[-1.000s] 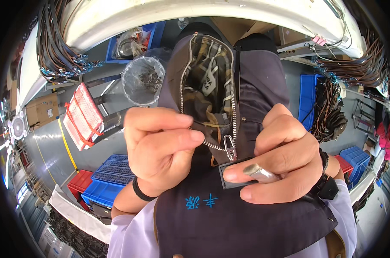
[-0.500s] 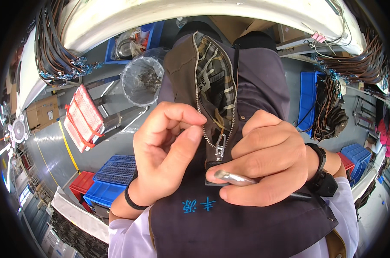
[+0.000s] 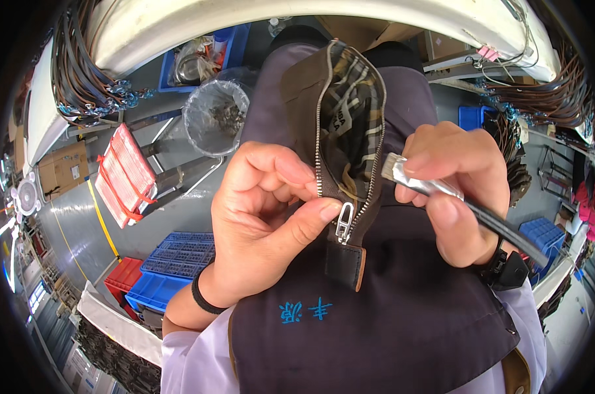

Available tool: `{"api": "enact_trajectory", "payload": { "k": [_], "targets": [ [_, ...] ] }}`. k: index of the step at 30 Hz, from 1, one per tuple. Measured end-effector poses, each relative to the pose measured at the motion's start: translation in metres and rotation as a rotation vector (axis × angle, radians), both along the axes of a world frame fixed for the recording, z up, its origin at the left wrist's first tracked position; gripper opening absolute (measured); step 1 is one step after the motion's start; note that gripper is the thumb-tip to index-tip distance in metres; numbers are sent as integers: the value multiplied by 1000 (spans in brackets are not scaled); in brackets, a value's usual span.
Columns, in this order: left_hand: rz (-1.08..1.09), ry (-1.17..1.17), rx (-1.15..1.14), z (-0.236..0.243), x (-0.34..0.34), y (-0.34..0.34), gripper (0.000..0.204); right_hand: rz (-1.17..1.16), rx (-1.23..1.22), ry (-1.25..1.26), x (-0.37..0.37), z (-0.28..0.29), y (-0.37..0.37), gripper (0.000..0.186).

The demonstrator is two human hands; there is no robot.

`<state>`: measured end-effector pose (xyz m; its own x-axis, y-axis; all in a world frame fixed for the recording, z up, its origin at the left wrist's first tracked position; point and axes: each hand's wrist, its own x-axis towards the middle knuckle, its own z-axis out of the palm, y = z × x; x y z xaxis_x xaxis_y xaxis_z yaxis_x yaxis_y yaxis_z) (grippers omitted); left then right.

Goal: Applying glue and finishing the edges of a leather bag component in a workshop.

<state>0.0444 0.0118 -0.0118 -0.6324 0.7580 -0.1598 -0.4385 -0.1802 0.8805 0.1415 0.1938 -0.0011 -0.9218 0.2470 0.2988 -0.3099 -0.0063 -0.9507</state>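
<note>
Workshop's far left: A fan point(image 3: 28, 195) stands near a cardboard box point(image 3: 64, 172); above them, a bunch of brown and dark straps point(image 3: 81, 72) hangs beside a white surface point(image 3: 179, 26).
Red-tied stack: A pink-red bundle point(image 3: 125, 177) bound with red ties sits tilted on a metal frame, above a red crate point(image 3: 122, 279) and blue crates point(image 3: 179, 257).
Waste bin: A clear-lined bin point(image 3: 215, 118) with dark scraps stands just left of the person's legs.
Left hand point(image 3: 261, 210): A dark band circles the wrist; thumb and fingers grasp the left side of a dark brown pouch point(image 3: 304, 118) near its lower end.
Pouch over the lap: It lies unzipped between the hands, in front of the dark apron point(image 3: 376, 328), baring a checked lining point(image 3: 360, 98); the silver zip slider point(image 3: 344, 226) sits above a black tab point(image 3: 343, 264).
Right hand point(image 3: 468, 177): Thumb and fingers grip a dark-handled brush point(image 3: 488, 218), pale bristles just beside the pouch's right edge; contact cannot be told.
Workshop's far right: More straps point(image 3: 547, 98) hang above a blue crate point(image 3: 543, 240).
</note>
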Motion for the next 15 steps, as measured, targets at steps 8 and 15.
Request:
{"api": "enact_trajectory", "payload": {
  "k": [8,15],
  "targets": [
    [-35,38,35,-2,0,-1,36,29,85,-108,-4,6,0,20],
    [-18,69,5,-5,2,-3,35,-50,513,78,-27,1,-15,9]
  ]
}}
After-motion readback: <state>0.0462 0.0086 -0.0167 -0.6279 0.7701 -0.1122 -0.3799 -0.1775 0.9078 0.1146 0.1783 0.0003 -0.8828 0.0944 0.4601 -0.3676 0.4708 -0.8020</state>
